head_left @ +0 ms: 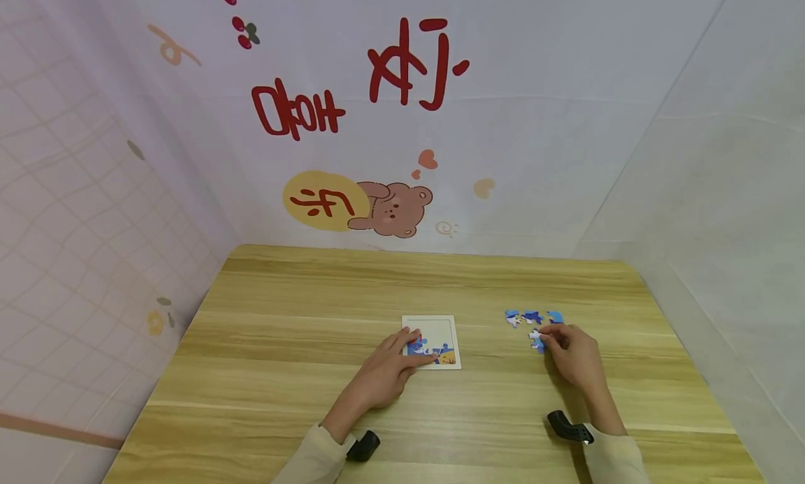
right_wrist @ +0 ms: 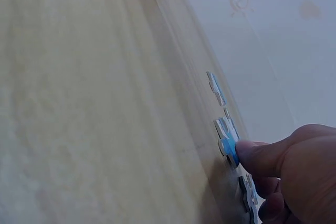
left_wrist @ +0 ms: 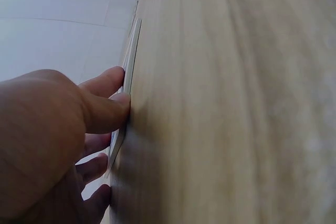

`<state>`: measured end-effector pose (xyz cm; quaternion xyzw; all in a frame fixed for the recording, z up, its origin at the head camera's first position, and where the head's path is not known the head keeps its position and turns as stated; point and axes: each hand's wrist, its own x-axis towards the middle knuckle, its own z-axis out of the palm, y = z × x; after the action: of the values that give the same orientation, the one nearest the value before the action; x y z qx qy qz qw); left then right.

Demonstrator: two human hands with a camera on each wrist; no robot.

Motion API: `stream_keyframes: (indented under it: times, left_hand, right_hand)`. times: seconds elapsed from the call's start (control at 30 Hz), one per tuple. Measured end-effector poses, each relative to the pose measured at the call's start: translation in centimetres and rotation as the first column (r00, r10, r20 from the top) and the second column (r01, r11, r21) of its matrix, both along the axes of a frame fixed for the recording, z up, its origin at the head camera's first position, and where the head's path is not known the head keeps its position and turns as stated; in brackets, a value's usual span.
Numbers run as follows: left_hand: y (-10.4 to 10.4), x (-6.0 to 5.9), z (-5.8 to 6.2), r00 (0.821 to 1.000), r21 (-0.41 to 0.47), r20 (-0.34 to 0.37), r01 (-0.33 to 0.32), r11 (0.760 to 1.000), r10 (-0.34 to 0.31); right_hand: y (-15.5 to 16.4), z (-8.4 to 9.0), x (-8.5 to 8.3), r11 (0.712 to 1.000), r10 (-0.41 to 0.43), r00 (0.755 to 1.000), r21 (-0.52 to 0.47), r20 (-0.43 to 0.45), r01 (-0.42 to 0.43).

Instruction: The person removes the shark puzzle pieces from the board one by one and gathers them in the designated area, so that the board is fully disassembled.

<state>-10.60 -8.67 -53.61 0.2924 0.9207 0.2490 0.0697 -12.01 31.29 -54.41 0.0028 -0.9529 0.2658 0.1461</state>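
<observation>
A square white puzzle board lies on the table, its lower part filled with joined blue and yellow jigsaw pieces. My left hand rests on the board's left side with fingers extended over the pieces; in the left wrist view the thumb lies at its edge. Further right, my right hand pinches a blue and white puzzle piece between thumb and forefinger. The right wrist view shows the thumb against this puzzle piece, low over the table.
Several loose puzzle pieces lie in a row just beyond my right hand. The wood-grain table meets a printed white backdrop at the back, with pale sheets on both sides. Each wrist wears a black device.
</observation>
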Motion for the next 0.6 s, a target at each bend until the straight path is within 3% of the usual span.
stream_keyframes:
  times: [0.6]
  left_hand:
    - [-0.03,0.07,0.03,1.000,0.020,-0.019,0.010,1.000,-0.009]
  right_hand:
    - [-0.24,0.12,-0.14,1.000,-0.012,1.000,0.024,0.003,0.012]
